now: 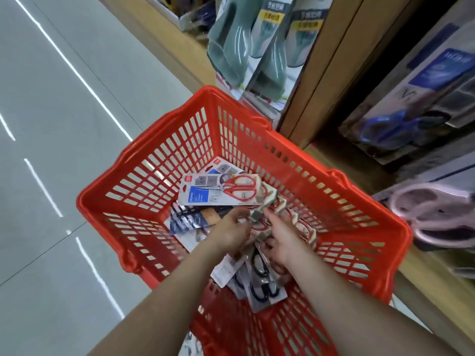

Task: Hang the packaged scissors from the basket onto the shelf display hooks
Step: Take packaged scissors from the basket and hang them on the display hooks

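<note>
A red plastic basket (pixel 164 160) stands on the floor beside the shelf and holds several packaged scissors. A pack with red-handled scissors (pixel 218 188) lies on top at the back. A row of more red-handled packs (pixel 303 227) stands on edge to its right. Black-handled packs (pixel 264 283) lie nearer to me. Both my hands are down inside the basket. My left hand (pixel 231 235) and my right hand (pixel 280 240) curl their fingers round the near end of the stack of red-handled packs.
Wooden shelving (pixel 321 73) rises on the right. Blue-handled scissors packs (pixel 401 119) and pink-handled ones (pixel 437 214) hang there. Green packaged goods (pixel 246 47) hang further back. Grey tiled floor (pixel 51 124) lies to the left.
</note>
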{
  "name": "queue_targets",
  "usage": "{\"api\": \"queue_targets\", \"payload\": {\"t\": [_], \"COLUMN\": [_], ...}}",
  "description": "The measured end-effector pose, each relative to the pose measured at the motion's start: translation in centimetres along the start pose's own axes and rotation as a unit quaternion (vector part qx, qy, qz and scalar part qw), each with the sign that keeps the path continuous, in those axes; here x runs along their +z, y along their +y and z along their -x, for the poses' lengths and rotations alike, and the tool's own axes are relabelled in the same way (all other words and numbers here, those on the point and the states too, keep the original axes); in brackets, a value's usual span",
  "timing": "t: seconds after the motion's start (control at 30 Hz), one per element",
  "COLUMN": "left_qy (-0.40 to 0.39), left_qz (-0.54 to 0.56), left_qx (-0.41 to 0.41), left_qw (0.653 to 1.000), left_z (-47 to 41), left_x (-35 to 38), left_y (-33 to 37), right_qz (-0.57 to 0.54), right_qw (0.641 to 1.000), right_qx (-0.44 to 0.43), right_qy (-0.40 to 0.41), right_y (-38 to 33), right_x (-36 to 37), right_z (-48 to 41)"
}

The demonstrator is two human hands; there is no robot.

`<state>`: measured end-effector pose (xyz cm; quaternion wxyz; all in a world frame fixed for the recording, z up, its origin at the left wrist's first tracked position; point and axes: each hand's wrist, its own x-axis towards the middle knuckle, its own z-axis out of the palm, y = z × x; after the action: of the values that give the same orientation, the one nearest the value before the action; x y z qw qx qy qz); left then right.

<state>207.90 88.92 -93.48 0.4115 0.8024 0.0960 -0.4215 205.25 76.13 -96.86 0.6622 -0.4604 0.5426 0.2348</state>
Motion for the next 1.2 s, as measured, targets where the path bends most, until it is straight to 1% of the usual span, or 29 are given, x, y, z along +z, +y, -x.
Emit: {"api": "queue_targets", "payload": {"t": [0.07,0.17,0.27,0.33,0.4,0.5,0.6,0.7,0.8,0.97,1.03,1.07,1.13,1.2], "left_qy": [0.012,0.023,0.042,0.051,0.056,0.052,0.051,0.032,-0.021,-0.113,-0.133,-0.129,-0.09,-0.006], "left_qz": [0.053,0.126,0.193,0.248,0.272,0.295,0.287,0.26,0.237,0.127,0.097,0.087,0.082,0.099], "left_qx": [-0.014,-0.032,-0.031,-0.039,-0.054,-0.07,-0.073,-0.052,-0.03,0.035,0.062,0.075,0.1,0.127], "left_qw": [0.998,0.991,0.98,0.967,0.959,0.951,0.954,0.964,0.971,0.985,0.984,0.985,0.988,0.987], "left_z": [0.1,0.3,1.0,1.7,2.5,3.8,5.6,8.0,11.4,18.0,20.6,21.9,24.0,25.6], "left_x": [-0.1,-0.1,-0.4,-0.6,-0.8,-1.1,-1.3,-1.4,-1.7,-2.2,-2.7,-3.0,-4.0,-4.9], "left_y": [0.0,0.1,0.2,0.5,0.6,0.7,0.3,0.0,0.8,3.7,5.4,6.2,7.9,9.2], "right_qz": [0.001,-0.058,-0.123,-0.096,-0.049,-0.018,-0.019,-0.017,-0.031,-0.075,-0.104,-0.115,-0.135,-0.167], "right_qw": [1.0,0.996,0.989,0.991,0.992,0.991,0.99,0.987,0.983,0.971,0.962,0.957,0.947,0.934], "right_qx": [-0.03,-0.064,-0.075,-0.093,-0.116,-0.13,-0.13,-0.149,-0.168,-0.214,-0.24,-0.252,-0.273,-0.291], "right_qy": [0.009,-0.004,-0.024,-0.027,-0.017,-0.016,-0.041,-0.052,-0.065,-0.069,-0.083,-0.088,-0.104,-0.126], "right_y": [0.6,0.5,-1.0,-1.9,-2.4,-2.5,-1.8,-0.4,0.8,1.2,1.1,1.1,0.9,0.6], "right_x": [0.2,0.4,0.7,1.2,1.7,1.4,-0.1,-1.6,-3.2,-6.4,-7.9,-8.6,-9.9,-11.2], "right_z": [-1.1,-1.4,-0.9,-0.7,-0.5,0.6,3.3,6.7,10.4,17.4,19.9,20.9,22.8,24.5]}}
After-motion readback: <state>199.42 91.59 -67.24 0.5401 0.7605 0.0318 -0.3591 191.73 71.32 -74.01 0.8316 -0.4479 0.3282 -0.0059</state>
